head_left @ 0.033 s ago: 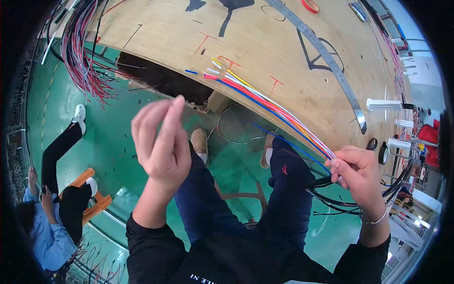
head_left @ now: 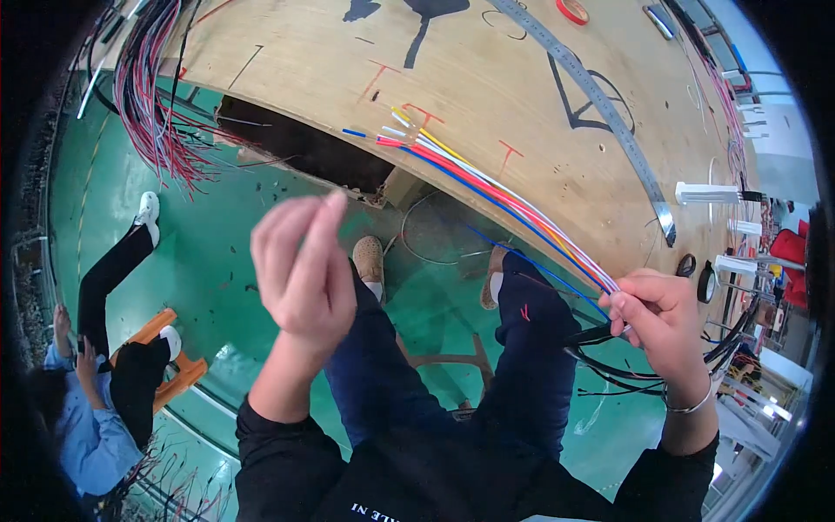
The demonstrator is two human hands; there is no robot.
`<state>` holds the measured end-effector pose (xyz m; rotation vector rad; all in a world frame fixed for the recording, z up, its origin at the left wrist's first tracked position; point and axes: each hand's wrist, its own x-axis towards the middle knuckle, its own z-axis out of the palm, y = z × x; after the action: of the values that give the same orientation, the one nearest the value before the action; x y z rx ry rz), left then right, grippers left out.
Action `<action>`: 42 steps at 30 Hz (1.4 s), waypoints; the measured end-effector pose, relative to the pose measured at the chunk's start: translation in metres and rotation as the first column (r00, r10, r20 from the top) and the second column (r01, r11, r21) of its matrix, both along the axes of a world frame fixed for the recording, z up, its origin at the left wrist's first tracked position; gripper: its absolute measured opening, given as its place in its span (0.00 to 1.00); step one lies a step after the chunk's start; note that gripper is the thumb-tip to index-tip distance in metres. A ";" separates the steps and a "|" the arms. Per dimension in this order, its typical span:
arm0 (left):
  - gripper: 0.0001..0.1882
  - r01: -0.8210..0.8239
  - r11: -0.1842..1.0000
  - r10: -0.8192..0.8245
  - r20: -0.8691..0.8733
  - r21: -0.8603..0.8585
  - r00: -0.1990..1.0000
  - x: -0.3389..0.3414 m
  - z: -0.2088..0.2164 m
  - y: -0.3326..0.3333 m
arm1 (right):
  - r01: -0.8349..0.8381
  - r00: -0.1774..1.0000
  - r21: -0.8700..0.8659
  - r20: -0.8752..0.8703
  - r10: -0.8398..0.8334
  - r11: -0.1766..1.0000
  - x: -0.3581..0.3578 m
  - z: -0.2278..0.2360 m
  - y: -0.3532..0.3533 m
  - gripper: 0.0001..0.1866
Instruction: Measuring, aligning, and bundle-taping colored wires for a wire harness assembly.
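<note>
My right hand (head_left: 657, 313) is closed round a bundle of wires (head_left: 513, 202) near the table's right front edge. Red, white, blue and yellow wires fan out from it to the upper left, along the edge of the wooden table. Black cable sheathing (head_left: 591, 336) and thin black leads hang below that hand. One blue wire (head_left: 557, 280) strays from the bundle over my right leg. My left hand (head_left: 304, 261), slightly blurred, is raised over the floor, apart from the wires. Its fingers are curled with thumb and finger pinched; whatever lies between them, if anything, is hidden.
A steel ruler (head_left: 600, 100) lies across the wooden table (head_left: 487, 96). Rolls of black tape (head_left: 706, 282) and red tape (head_left: 572, 10) sit on it. A wire bunch (head_left: 152, 96) hangs off the left end. A seated person (head_left: 96, 418) is at lower left.
My left hand has shifted slightly down and to the right. My right hand and the wire bundle stay almost still.
</note>
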<state>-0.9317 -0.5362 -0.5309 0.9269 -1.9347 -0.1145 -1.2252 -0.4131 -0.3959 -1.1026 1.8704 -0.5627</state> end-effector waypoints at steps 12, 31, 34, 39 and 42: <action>0.20 -0.050 0.900 0.086 -0.065 0.432 0.994 -0.008 -0.058 0.055 | 0.033 0.999 0.058 0.005 -0.034 0.998 -0.001 0.001 0.000 0.09; 0.10 0.163 0.983 -0.165 0.015 0.088 0.986 -0.008 0.042 -0.064 | 0.025 1.000 0.019 0.017 -0.025 1.000 0.000 0.001 -0.001 0.09; 0.08 0.148 0.986 -0.153 0.062 0.074 0.986 -0.007 0.044 -0.066 | 0.018 1.000 0.001 0.020 -0.018 1.000 0.000 0.001 -0.002 0.09; 0.06 0.163 0.984 -0.171 0.137 0.067 0.976 -0.011 0.048 -0.070 | 0.026 0.999 0.010 0.026 -0.027 1.000 -0.002 0.002 -0.002 0.09; 0.06 0.167 0.981 -0.181 0.154 0.101 0.971 -0.011 0.051 -0.073 | 0.007 1.000 0.021 0.015 -0.007 1.000 -0.002 0.001 -0.004 0.09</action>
<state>-0.9423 -0.6097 -0.4794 0.8435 -2.1765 -0.2334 -1.2273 -0.4174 -0.3947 -1.0758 1.8635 -0.5529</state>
